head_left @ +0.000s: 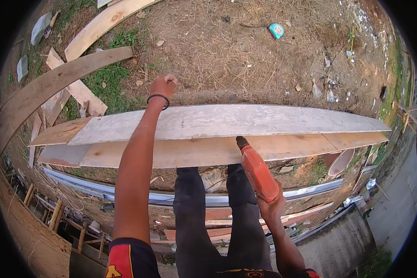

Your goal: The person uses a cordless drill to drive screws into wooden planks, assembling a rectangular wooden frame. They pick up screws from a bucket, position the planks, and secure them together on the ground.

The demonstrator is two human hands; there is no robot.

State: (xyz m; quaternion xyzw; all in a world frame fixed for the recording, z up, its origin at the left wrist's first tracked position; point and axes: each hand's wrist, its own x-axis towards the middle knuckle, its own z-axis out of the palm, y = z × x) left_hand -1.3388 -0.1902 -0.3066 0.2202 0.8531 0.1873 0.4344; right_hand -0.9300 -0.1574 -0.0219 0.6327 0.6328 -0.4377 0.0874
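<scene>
drill: orange-red | top board: whitish-grey | wristband: black | tape measure: teal

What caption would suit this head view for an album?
Right hand presses an orange drill against stacked boards while the left hand grips their far edge.

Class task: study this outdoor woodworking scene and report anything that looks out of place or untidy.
A teal tape measure lies alone on the dry grass, far from the stacked planks where the left hand rests and the right hand holds an orange drill. Scrap boards and litter lie scattered around.
</scene>
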